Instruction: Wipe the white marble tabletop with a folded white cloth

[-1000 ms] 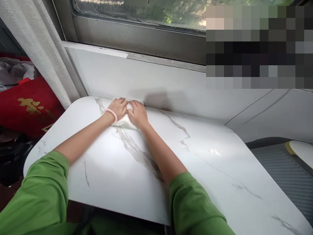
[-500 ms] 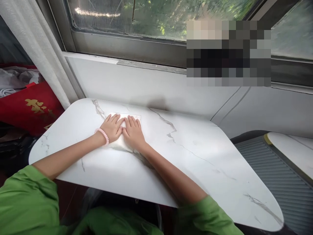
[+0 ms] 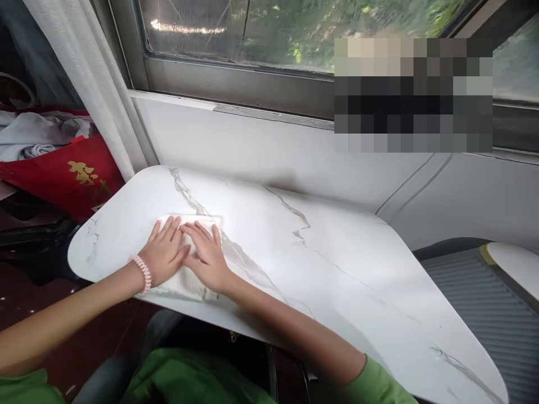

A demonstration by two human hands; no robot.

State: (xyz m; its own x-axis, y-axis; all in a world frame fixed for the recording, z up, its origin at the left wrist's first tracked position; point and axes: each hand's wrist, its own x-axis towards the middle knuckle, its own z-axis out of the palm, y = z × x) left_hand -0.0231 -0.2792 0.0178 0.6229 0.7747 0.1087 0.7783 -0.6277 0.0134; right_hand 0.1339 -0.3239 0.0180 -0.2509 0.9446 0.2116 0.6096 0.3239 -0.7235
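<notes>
A white cloth (image 3: 191, 286) lies flat on the white marble-patterned table (image 3: 337, 292), towards its left end. My left hand (image 3: 165, 255) presses on the cloth with its fingers stretched out; a pink coil band circles that wrist. Beside it, my right hand (image 3: 206, 255) also rests on the cloth, fingers spread and slightly bent. The two hands are side by side, thumbs close together. Much of the cloth is hidden beneath them.
A red bag (image 3: 80, 174) with grey fabric inside stands left of the table. A pale curtain (image 3: 84, 78) hangs by the window (image 3: 252, 33). At the right are a grey ribbed surface (image 3: 471, 303) and another white tabletop (image 3: 516, 269). A blurred patch covers the upper right.
Both hands and the cloth have slid left and nearer to me, towards the table's front edge. The view has shifted slightly as well.
</notes>
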